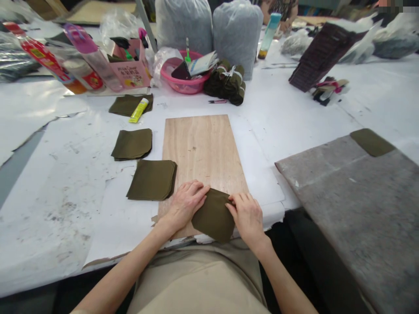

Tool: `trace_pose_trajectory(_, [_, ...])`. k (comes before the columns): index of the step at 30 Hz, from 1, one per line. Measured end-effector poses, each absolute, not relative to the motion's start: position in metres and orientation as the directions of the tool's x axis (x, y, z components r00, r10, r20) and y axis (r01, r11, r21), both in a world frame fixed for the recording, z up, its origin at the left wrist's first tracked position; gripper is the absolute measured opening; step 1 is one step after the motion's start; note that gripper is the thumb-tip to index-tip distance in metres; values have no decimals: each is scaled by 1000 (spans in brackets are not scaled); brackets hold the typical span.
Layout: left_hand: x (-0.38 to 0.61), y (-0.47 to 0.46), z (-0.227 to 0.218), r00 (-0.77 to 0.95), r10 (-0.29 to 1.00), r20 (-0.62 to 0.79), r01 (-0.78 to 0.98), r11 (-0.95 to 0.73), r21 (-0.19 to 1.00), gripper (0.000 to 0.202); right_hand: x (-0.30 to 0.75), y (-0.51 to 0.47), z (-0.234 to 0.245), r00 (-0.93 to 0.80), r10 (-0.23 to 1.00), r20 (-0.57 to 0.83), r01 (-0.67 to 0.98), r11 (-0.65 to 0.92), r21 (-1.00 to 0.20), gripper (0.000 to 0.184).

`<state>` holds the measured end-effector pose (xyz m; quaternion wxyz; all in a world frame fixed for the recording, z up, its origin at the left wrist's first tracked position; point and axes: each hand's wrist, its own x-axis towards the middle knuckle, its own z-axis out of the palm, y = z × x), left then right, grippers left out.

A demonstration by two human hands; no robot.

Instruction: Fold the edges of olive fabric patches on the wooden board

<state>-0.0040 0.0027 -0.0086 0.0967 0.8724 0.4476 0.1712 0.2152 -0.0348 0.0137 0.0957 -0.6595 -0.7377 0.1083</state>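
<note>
An olive-green fabric piece [214, 216] with cut corners lies at the near end of a plywood board [201, 148], its lower edge reaching past the board towards my body. My left hand [186, 203] rests on the board and grips the piece's upper left corner, fingers close together. At the upper right corner, my right hand [247, 216] pinches the fabric between thumb and fingers. Left of the board sits a stack of matching pieces [151, 179], overlapping its edge slightly. Behind it is a second stack [132, 144]. Farther back, a yellow tube [139, 110] lies on more olive pieces [122, 105].
A grey board [353, 200] slants at the right, one olive piece [373, 142] on its far edge. Behind stand a pink basket [186, 87], rolled dark fabric [225, 83], a pink box [131, 69] and bottles [98, 61]. Part of another person [284, 11] shows at the back.
</note>
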Motion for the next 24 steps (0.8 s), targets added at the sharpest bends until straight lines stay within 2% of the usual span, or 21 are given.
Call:
trace_pose_trajectory(4, [-5, 3, -10, 540, 814, 214, 737, -580, 347, 28, 215, -25, 21, -187, 980, -69, 931, 154, -330, 10])
trace_pose_trajectory(8, [-5, 2, -9, 532, 822, 204, 725, -566, 393, 29, 211, -26, 26, -212, 977, -38, 927, 189, -324, 15])
trace_pose_trajectory(11, [-6, 3, -6, 524, 830, 190, 719, -551, 423, 29, 209, -31, 24, -196, 980, -36, 872, 157, -464, 17])
trace_pose_trajectory(14, [-7, 3, -4, 514, 837, 186, 709, -537, 457, 30, 209, -35, 23, -197, 980, -15, 794, 150, -589, 4])
trace_pose_trajectory(17, [-8, 3, -3, 503, 845, 179, 692, -519, 502, 30, 210, -38, 24, -225, 974, -9, 733, 164, -661, 13])
trace_pose_trajectory(20, [-10, 2, -3, 487, 853, 186, 676, -503, 538, 33, 211, -40, 25, -244, 970, -26, 670, 149, -728, 12])
trace_pose_trajectory(24, [-11, 4, 2, 557, 806, 199, 604, -558, 569, 32, 213, -38, 23, -228, 974, -4, 669, 154, -727, 11])
